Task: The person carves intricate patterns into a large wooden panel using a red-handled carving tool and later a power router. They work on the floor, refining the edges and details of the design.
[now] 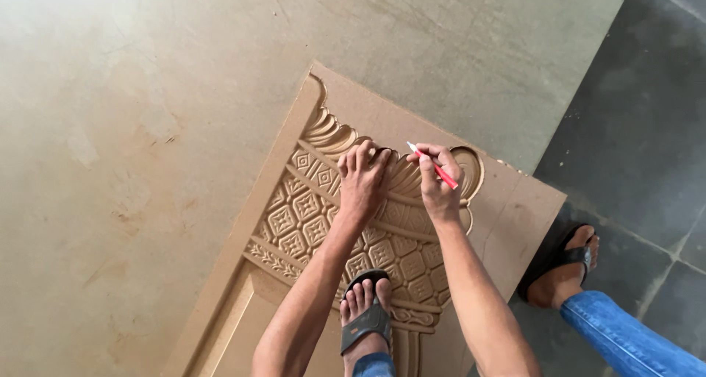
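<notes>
A carved brown wooden panel (515, 200) with a lattice and leaf relief lies flat on a larger sheet. My left hand (362, 177) presses down on the carved fan near the panel's top, fingers curled on the wood. Beside it, my right hand (436, 178) grips a thin red tool with a white tip (434, 165), its tip pointing up-left over the carving. Both forearms reach in from the bottom of the view.
The panel rests on a big dusty tan board (147, 127). Dark grey floor tiles (640, 127) lie to the right. One sandalled foot (365, 311) stands on the panel's carving; the other foot (562, 270), with a blue jeans leg, is on the tiles.
</notes>
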